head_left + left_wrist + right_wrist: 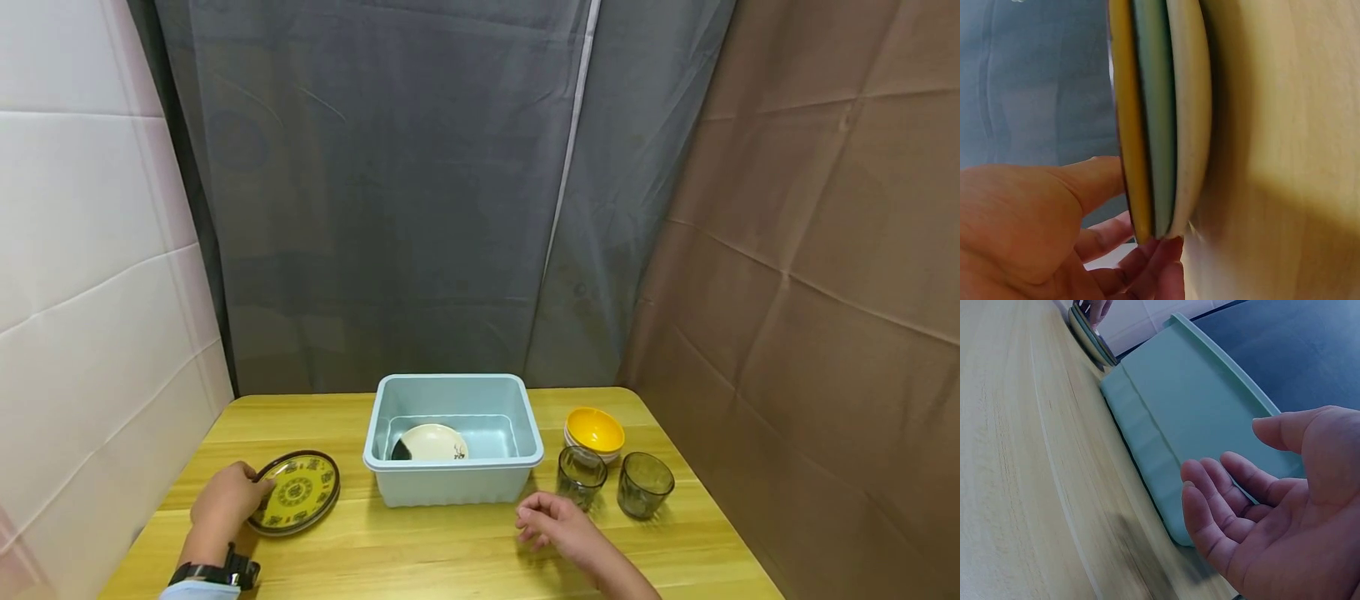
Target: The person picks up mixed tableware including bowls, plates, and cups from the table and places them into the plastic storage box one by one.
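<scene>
Left hand (227,500) pinches plate stack (297,493), 9 o'clock rim (likely stiff, breakable; good hold); right hand (558,527) empty, relaxed.

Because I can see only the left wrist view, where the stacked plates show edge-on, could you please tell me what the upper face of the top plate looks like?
Observer: In the head view, the top plate has a yellow face with dark motifs and a dark rim.
Operator: Thank you; and what would I find to the right of it, please?
Observer: A light blue tub, with a pale plate lying inside it.
Operator: That helps; may I also ask whether anything is held on the person's right side?
Observer: No, the right hand holds nothing; the right wrist view shows its fingers loosely curled.
</scene>
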